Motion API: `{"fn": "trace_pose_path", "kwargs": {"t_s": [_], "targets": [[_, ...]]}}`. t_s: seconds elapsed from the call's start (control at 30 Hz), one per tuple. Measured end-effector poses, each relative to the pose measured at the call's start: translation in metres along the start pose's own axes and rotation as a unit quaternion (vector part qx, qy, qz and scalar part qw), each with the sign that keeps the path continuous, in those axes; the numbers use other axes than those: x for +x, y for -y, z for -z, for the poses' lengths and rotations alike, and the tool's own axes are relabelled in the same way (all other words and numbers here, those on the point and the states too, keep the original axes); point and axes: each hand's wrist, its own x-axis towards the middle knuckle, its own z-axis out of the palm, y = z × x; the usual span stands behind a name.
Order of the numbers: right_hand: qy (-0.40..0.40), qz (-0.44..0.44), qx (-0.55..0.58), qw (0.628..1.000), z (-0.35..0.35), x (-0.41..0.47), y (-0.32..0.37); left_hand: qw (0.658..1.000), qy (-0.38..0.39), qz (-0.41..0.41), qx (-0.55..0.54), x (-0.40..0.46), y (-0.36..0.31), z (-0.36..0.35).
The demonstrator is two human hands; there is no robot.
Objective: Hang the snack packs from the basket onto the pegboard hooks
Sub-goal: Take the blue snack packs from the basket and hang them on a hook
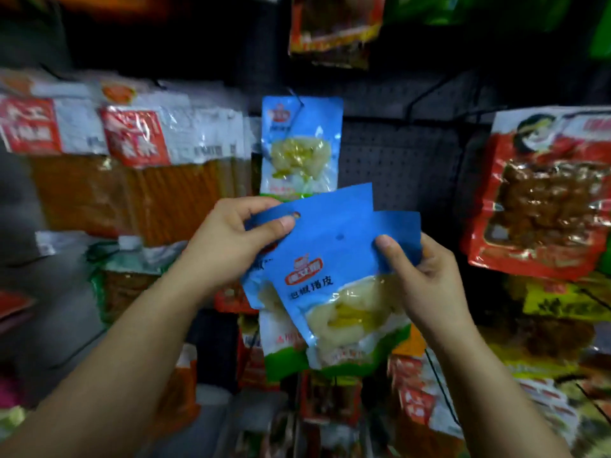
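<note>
I hold a small fan of blue snack packs (334, 259) in front of the dark pegboard (396, 160). My left hand (231, 239) pinches the top left corner of the stack between thumb and fingers. My right hand (426, 276) grips the right edge, thumb on the front pack. The front pack shows a hang hole, a red logo and pale yellow food behind a clear window. Just above the held packs, a matching blue pack (301, 147) hangs on a pegboard hook (296, 95). The basket is out of view.
Orange stick snacks in white and red packs (132, 166) hang at the left. Red packs of brown snacks (542, 193) hang at the right, another red pack (334, 28) above. More packs crowd the lower rows. Bare pegboard shows right of the hung blue pack.
</note>
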Motion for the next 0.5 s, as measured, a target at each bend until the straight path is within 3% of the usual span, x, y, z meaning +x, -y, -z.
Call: {"fn": "trace_pose_path", "kwargs": {"t_s": [0.27, 0.5], "targets": [[-0.014, 0.098, -0.021, 0.995, -0.034, 0.046, 0.024, 0.999, -0.005, -0.035, 0.029, 0.052, -0.007, 0.028], [-0.059, 0.181, -0.047, 0.981, -0.040, 0.089, 0.030, 0.990, -0.109, -0.071, 0.054, 0.090, -0.016, 0.035]]}}
